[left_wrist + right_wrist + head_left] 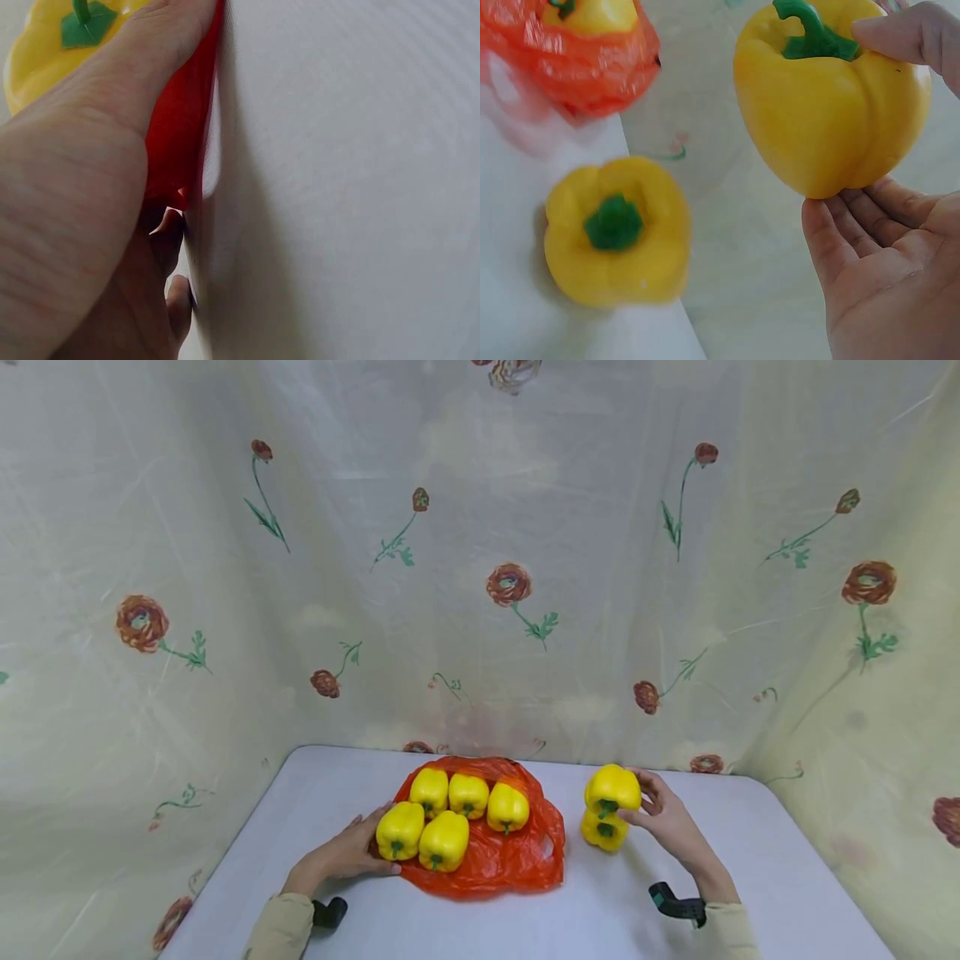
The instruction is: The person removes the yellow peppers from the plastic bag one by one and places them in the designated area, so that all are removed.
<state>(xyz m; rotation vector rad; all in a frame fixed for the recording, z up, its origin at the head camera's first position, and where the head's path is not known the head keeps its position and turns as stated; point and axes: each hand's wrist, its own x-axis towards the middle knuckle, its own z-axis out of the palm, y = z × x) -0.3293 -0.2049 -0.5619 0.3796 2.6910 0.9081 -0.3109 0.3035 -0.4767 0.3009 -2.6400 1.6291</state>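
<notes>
Soft, even light fills the head view, glinting on the bag point(506, 864), with faint shadow on the table point(592, 918) to its right. The left wrist view is dimmer, with grey shadow beside the bag. The right wrist view slightly blurs the pepper point(641, 266) standing beside the bag.

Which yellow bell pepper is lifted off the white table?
The pepper the right hand grips; another rests on the table, five sit at the red plastic bag.

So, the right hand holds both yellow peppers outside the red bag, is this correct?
Not both: the right hand holds one yellow pepper outside the red bag; the other yellow pepper is apart from its fingers, as the right wrist view shows.
</notes>
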